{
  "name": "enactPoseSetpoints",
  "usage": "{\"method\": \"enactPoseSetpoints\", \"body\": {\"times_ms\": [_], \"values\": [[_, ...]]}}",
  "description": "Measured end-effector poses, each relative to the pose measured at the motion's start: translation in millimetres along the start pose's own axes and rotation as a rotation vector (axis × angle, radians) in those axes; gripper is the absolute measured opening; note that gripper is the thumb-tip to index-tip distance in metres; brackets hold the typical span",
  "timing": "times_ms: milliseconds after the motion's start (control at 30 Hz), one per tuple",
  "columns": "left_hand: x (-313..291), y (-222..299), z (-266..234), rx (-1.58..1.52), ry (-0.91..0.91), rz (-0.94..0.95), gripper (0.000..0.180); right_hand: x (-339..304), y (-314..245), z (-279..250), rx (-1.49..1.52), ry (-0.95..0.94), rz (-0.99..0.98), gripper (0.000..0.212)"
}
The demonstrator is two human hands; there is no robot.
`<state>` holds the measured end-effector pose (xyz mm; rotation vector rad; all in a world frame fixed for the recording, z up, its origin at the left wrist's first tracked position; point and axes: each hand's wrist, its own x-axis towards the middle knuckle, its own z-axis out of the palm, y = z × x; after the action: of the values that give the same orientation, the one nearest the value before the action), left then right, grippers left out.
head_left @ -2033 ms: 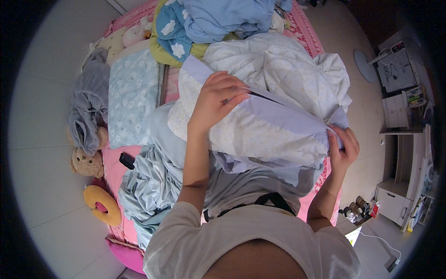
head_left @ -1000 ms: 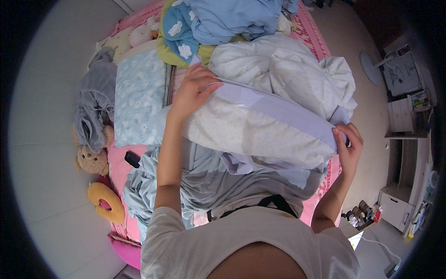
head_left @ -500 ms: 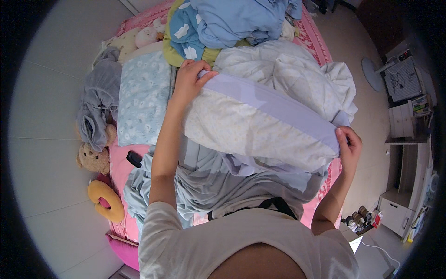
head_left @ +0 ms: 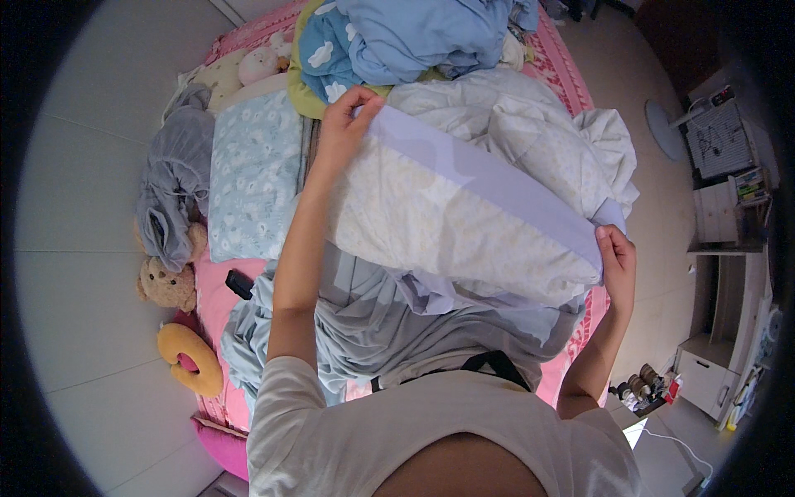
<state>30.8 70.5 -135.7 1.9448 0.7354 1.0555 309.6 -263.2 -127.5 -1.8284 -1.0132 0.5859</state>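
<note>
Working remotely, I have the left hand and right hand pinching near opposite ends of the lavender border, fingers narrowed on it, apparently so it runs taut; the patterned white cover spreads between them, over rumpled grey-blue bedding.

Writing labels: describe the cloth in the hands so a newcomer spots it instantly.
Find the pink bed in mid-view. Across it, between the left hand and right hand, stretches a white, faintly patterned cloth. A broad lavender band along its far edge sets it apart from the grey-blue bedding on its near side and the blue bundle beyond.
</note>
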Motion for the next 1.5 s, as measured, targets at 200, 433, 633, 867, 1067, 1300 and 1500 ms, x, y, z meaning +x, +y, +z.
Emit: {"method": "enactPoseSetpoints", "body": {"times_ms": [200, 433, 633, 867, 1067, 1300, 1500], "values": [[-2, 2, -4, 0.477, -0.133, 0.093, 0.024, -2, -2, 1, -0.070, 0.043, 0.007, 0.027], [2, -35, -19, 0.426, 0.001, -0.227, 0.033, -3, 3, 1, -0.079, 0.035, -0.052, 0.029], [1, -20, 4, 0.950, -0.174, 0.369, 0.020, -9, -5, 0, -0.098, 0.084, -0.058, 0.028], [-8, 66, 85, 0.051, -0.682, 0.359, 0.014, -13, -12, 0, -0.134, 0.110, -0.093, 0.025], [-10, 64, 95, -0.088, -0.768, 0.203, 0.013, -12, -11, 1, -0.085, 0.096, -0.114, 0.024], [-13, 79, 102, -0.049, -0.660, -0.036, 0.010, -13, -10, -1, -0.094, 0.099, -0.129, 0.021], [-27, 99, 122, 0.069, -0.657, 0.324, 0.015, -6, -24, 2, -0.104, 0.158, -0.199, 0.018]]}}
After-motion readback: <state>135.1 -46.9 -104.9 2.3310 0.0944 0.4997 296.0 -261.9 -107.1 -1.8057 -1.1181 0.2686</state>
